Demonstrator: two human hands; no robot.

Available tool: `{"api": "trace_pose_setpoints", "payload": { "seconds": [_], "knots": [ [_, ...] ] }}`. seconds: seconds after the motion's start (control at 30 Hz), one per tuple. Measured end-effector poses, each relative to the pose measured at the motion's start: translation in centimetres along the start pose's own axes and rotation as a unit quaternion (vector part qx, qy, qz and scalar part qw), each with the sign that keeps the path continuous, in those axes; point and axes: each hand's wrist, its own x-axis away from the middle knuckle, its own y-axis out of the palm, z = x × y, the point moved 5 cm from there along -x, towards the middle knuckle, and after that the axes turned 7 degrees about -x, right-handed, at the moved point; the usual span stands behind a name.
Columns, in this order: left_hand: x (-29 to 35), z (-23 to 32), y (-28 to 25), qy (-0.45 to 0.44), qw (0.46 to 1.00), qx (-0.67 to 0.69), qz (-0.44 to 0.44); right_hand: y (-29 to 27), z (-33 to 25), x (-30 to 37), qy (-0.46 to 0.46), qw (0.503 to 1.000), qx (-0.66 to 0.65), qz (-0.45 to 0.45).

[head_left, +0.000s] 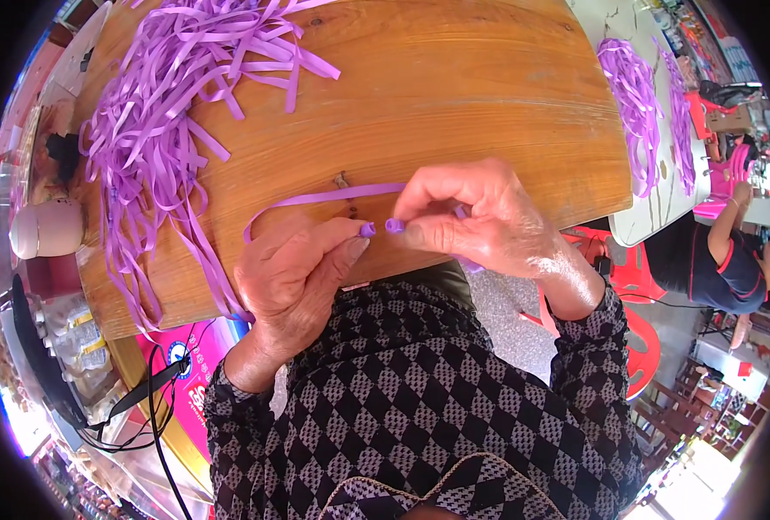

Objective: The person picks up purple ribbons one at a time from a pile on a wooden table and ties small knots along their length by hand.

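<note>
In bare left hand (pixel 285 269), pinched between thumb and forefinger: small curled end of flat purple ribbon (pixel 367 230). In right hand (pixel 485 217), likewise pinched: second curled purple end (pixel 394 225), just beside the first, not touching. Both over near part of brown wooden table (pixel 454 87). Beyond: purple strip (pixel 333 197) arching between hands. Upper left: large tangled heap of purple ribbons (pixel 177 74). Right, on white marbled table (pixel 658 221): two purple bundles (pixel 632 113).

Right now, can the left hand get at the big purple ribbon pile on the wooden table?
Probably yes: loose strands from the ribbon pile trail down beside the left hand, with nothing visible blocking the way. But that hand is pinching a small purple ribbon piece, which it would likely need to release first.
</note>
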Motion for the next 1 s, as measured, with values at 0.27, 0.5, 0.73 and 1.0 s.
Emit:
{"api": "trace_pose_setpoints", "payload": {
  "seconds": [0.27,0.5,0.73,1.0],
  "knots": [
    [0.2,0.0,0.1,-0.013,1.0,0.013,0.012,0.8,1.2,0.0,0.08,0.978,-0.18,-0.069],
    [0.1,-0.2,0.4,0.004,0.999,0.035,0.009,0.1,0.9,0.2,-0.031,0.995,-0.086,-0.048],
    [0.4,-0.1,-0.2,-0.033,0.999,0.039,0.007,0.7,1.7,0.3,0.158,0.95,-0.26,-0.078],
    [0.3,-0.3,0.1,-0.009,0.999,0.046,0.011,0.8,1.4,0.2,0.076,0.995,-0.057,-0.021]
  ]
}}
